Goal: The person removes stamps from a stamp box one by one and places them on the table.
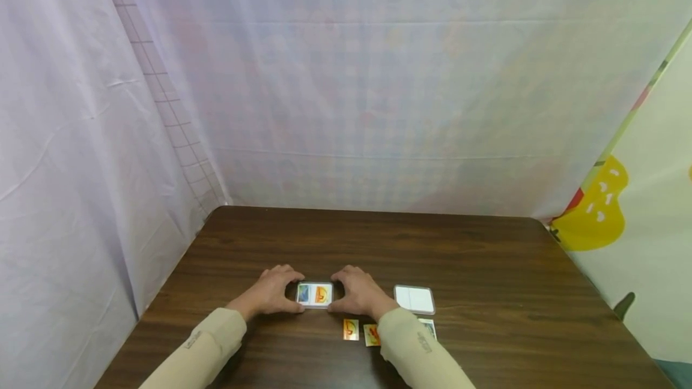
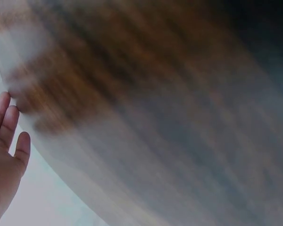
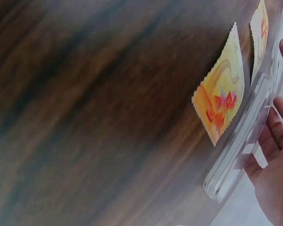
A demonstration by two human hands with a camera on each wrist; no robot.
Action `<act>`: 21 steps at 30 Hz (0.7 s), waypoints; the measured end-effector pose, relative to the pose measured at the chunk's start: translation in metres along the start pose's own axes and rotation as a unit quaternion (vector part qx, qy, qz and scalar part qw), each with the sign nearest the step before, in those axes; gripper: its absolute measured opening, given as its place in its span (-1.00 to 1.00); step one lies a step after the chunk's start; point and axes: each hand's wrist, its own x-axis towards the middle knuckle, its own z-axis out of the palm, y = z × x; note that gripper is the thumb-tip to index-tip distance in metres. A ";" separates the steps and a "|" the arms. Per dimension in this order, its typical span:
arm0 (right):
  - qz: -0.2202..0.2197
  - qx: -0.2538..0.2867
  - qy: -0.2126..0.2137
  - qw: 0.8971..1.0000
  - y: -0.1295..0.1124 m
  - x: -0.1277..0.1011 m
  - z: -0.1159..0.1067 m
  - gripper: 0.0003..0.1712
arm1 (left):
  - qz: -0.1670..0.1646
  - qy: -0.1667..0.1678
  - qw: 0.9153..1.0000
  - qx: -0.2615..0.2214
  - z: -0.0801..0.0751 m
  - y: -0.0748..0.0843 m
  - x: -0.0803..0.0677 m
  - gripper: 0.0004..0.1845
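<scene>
Lower middle of the head view: left hand (image 1: pixel 273 293) curled on the left edge of a clear card case (image 1: pixel 315 294), fingers wrapped over its far corner. Right hand (image 1: pixel 361 294) doing the same on the right edge, fingers pinching it. Colourful cards inside. Further right on the dark wood table (image 1: pixel 486 257): two loose picture cards (image 1: pixel 351 329), then a white-faced clear lid (image 1: pixel 414 299).

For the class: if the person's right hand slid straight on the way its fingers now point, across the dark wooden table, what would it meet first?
The right hand points leftward at the clear plastic case holding colourful cards, which its fingers seemingly touch already; beyond it, the left hand.
</scene>
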 end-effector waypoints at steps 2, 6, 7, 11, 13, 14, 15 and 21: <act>0.009 0.000 -0.001 1.000 -0.001 0.001 0.001 -0.20 | -0.003 -0.005 1.000 0.001 0.000 0.000 0.000 -0.26; 0.027 0.001 -0.006 1.000 -0.002 0.002 0.003 -0.19 | -0.010 -0.016 1.000 0.002 -0.001 0.001 0.001 -0.25; 0.029 0.002 -0.007 1.000 -0.002 0.002 0.003 -0.19 | -0.010 -0.017 1.000 0.005 -0.001 0.001 0.001 -0.25; 0.015 -0.006 -0.005 1.000 -0.002 0.003 0.004 -0.21 | -0.006 -0.018 1.000 0.009 -0.001 0.001 0.002 -0.25; 0.007 -0.012 -0.004 1.000 -0.001 0.004 0.005 -0.22 | -0.002 -0.016 1.000 0.012 -0.001 0.000 0.002 -0.25; 0.003 -0.015 -0.004 1.000 -0.002 0.004 0.004 -0.23 | 0.000 -0.015 1.000 0.012 0.000 0.000 0.003 -0.26; 0.002 -0.018 -0.004 1.000 -0.002 0.004 0.004 -0.23 | 0.002 -0.014 1.000 0.013 0.000 -0.001 0.003 -0.26; 0.006 -0.024 -0.005 1.000 -0.003 0.004 0.005 -0.24 | 0.008 -0.008 1.000 0.015 0.001 -0.001 0.002 -0.28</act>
